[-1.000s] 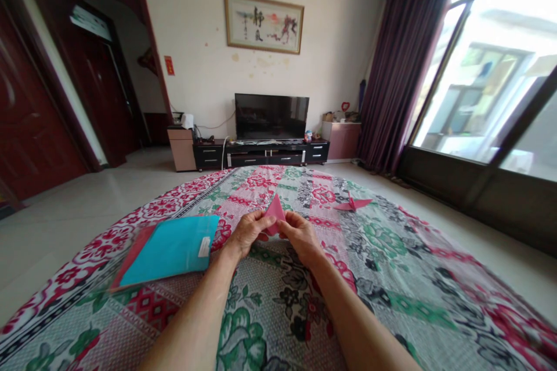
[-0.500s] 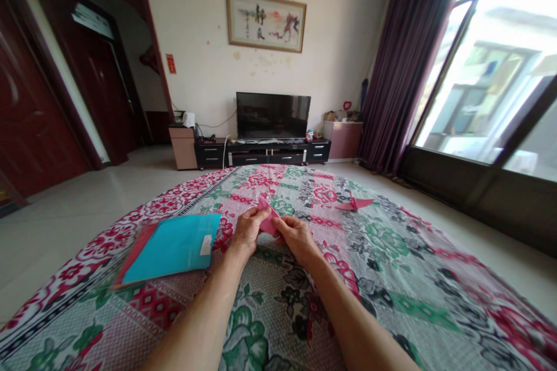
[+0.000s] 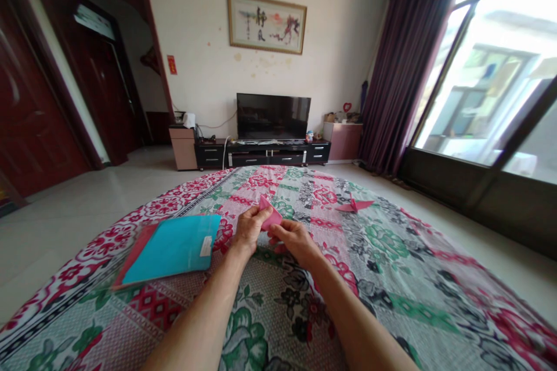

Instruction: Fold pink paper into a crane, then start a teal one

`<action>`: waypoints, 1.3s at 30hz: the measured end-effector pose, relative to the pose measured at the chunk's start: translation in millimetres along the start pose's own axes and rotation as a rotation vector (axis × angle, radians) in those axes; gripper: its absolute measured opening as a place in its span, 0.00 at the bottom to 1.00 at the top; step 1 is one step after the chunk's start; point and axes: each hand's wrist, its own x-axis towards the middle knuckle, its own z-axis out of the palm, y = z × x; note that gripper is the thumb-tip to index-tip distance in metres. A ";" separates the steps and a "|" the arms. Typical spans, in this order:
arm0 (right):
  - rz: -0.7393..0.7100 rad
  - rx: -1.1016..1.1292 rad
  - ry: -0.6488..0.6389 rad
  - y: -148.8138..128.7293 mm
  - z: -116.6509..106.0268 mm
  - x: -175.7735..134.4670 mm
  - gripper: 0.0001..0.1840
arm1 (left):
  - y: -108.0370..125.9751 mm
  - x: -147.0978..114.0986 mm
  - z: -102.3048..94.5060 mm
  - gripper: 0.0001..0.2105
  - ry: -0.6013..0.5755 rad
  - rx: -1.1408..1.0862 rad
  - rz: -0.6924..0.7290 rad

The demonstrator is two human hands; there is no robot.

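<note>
A small piece of folded pink paper [image 3: 272, 219], with a pointed tip at the top, is held just above the patterned cloth. My left hand [image 3: 249, 228] is closed on its left side, thumb lying across the front. At the lower right edge, the thumb and fingers of my right hand [image 3: 296, 239] pinch the paper. What the fingers behind the paper do is hidden. Farther off to the right, a pink origami crane [image 3: 355, 206] rests on the cloth.
A pack of blue and red paper sheets [image 3: 174, 249] lies left of my hands. The floral tablecloth [image 3: 387, 243] covers a round-edged table. Beyond it stand a low cabinet [image 3: 248, 157] and a television [image 3: 273, 117]; windows are on the right.
My right hand has shifted slightly down along the paper, to its lower edge, uncovering more of the right side. My left hand keeps its hold.
</note>
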 end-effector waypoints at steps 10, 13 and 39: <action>-0.176 0.116 0.193 10.5 -7.9 10.6 0.17 | -4.4 1.3 -1.8 0.15 -0.074 0.074 0.015; -0.166 0.139 0.236 11.4 -9.2 11.1 0.18 | -5.8 3.8 -3.4 0.20 -0.037 0.026 -0.007; -0.253 0.003 0.314 10.9 -8.4 9.1 0.12 | -4.2 3.1 -6.8 0.14 -0.041 -0.013 -0.115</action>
